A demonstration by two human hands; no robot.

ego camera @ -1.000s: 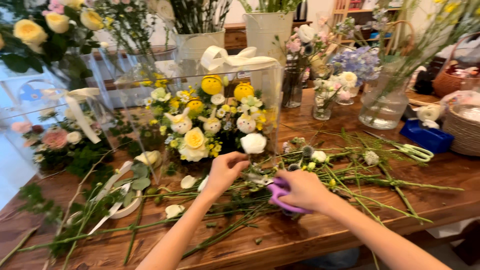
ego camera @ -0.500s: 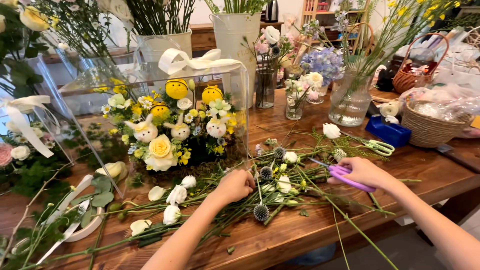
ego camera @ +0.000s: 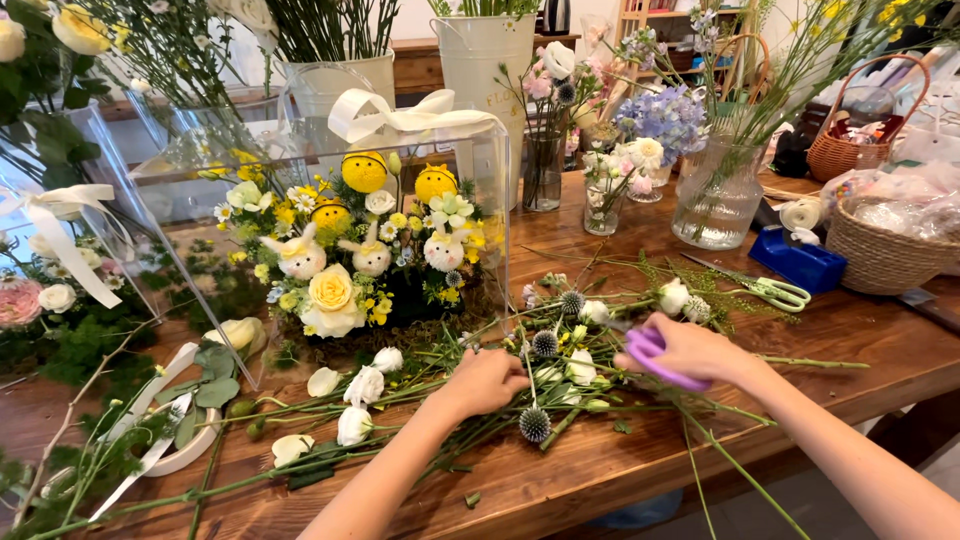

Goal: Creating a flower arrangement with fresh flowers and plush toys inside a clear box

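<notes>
Across the wooden desk (ego camera: 620, 470) a clear display box (ego camera: 400, 200) with a yellow flower arrangement stands behind a loose heap of cut stems (ego camera: 560, 385). These stems run mostly left to right, between both hands. My left hand (ego camera: 487, 382) rests closed on the stems, nearer the box. My right hand (ego camera: 690, 350) grips purple-handled scissors (ego camera: 650, 352), their blades hidden among the greenery pointing left. Green-handled scissors (ego camera: 775, 292) lie beyond, well apart. Which stem is pinned, I cannot tell.
</notes>
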